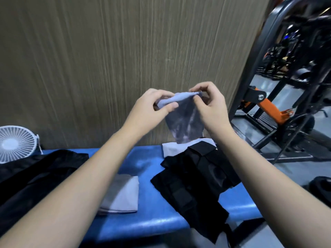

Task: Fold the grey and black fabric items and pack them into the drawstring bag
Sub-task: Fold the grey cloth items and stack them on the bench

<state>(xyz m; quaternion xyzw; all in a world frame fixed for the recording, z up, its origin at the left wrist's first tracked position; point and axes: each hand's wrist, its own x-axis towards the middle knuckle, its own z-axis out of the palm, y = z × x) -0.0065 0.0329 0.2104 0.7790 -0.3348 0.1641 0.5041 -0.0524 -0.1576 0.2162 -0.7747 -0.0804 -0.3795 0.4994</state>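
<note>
Both hands pinch the grey fabric item (180, 120) mid-frame: your left hand (152, 106) and right hand (209, 104) hold its top edge so it hangs straight. Black fabric (193, 178) waits on the blue table (152, 222) below.

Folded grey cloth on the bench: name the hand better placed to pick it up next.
Left, probably. The grey cloth lies under the left forearm; the left hand and right hand both pinch the raised fabric.
</note>
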